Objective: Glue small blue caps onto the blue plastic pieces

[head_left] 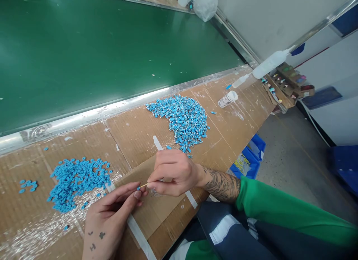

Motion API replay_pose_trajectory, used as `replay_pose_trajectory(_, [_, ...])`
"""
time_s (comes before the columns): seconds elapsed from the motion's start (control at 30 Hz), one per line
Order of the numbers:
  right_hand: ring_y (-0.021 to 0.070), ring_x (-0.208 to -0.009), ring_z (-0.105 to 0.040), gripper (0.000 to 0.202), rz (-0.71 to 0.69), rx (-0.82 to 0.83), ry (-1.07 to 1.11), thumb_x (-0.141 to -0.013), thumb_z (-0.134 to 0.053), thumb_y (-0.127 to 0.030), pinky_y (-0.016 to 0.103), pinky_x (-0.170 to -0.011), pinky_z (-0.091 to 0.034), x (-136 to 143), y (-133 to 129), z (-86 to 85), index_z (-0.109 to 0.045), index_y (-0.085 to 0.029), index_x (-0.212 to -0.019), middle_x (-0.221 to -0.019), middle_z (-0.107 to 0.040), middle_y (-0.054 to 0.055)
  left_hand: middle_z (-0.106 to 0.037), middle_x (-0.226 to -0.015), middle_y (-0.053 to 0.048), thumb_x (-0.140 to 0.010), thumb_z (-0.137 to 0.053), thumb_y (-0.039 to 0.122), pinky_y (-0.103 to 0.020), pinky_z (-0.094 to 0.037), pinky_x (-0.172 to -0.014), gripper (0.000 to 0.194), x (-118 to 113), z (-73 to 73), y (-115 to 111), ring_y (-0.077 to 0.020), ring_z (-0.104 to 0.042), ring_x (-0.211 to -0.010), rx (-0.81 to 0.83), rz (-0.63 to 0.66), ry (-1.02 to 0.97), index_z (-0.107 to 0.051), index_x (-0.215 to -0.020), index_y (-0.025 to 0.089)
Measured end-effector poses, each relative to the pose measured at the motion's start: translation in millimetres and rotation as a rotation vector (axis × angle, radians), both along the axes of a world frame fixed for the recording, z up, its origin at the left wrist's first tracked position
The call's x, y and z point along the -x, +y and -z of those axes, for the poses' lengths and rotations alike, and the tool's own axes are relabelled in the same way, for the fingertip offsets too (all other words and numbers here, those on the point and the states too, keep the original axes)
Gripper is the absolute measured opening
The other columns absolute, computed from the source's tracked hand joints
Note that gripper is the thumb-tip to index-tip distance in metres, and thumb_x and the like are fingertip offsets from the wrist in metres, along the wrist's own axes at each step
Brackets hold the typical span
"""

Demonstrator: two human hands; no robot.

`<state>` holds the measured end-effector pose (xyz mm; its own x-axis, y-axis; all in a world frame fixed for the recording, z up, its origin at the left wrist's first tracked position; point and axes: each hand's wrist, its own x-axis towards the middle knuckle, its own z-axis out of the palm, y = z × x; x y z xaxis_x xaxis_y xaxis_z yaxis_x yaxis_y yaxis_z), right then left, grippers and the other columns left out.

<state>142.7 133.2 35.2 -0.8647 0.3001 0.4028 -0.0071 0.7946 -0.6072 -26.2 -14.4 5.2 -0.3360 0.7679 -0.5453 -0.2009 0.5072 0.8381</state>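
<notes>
My left hand point(116, 211) pinches a small blue ring point(138, 188) between thumb and fingertips. A thin wooden stick point(143, 185), like a toothpick, is pinched in my right hand point(173, 172), its tip meeting the ring. Part of a small clear object point(155, 193) shows under my right hand; its kind is hidden. Left of my hands lies a pile of blue rings point(75, 181), with a few strays point(28, 184) farther left. Beyond my right hand spreads a heap of small blue pieces with pale, shiny ends point(187, 120).
Cardboard point(134, 152) covers the bench, with tape strips on it. Behind it runs a green surface point(112, 58) with a metal edge. A white tub point(228, 99) and clear bottles point(270, 64) stand at the right. Blue bins point(246, 161) sit below the bench edge.
</notes>
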Motion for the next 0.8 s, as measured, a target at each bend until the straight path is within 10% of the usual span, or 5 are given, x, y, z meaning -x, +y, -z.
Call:
replay_pose_trajectory(0.63, [0.0111,-0.064,-0.051,0.023,0.067,-0.019,0.16,-0.093,-0.056,-0.027,0.025,-0.065,-0.041,-9.8,3.7,-13.6,-0.066,-0.015,-0.076,-0.064,-0.062,0.001,-0.077,-0.08,-0.005,-0.067,-0.083,0.04,-0.017,-0.058,-0.064,0.033,-2.9,-4.1,0.7,-0.0141,-0.07,-0.066,0.007,-0.029,0.07,-0.076,-0.091,0.019])
replay_pose_trajectory(0.8, [0.0119,-0.064,-0.049,0.022,-0.007,-0.104,-0.078,-0.093,-0.056,-0.027,0.026,-0.063,-0.037,-35.0,1.9,-15.3,-0.066,-0.015,-0.077,-0.067,-0.06,0.001,-0.078,-0.084,-0.007,-0.068,-0.082,0.038,-0.021,-0.06,-0.064,0.03,-6.6,-3.6,2.7,-0.0177,-0.073,-0.072,-0.062,-0.08,0.031,-0.076,-0.09,0.018])
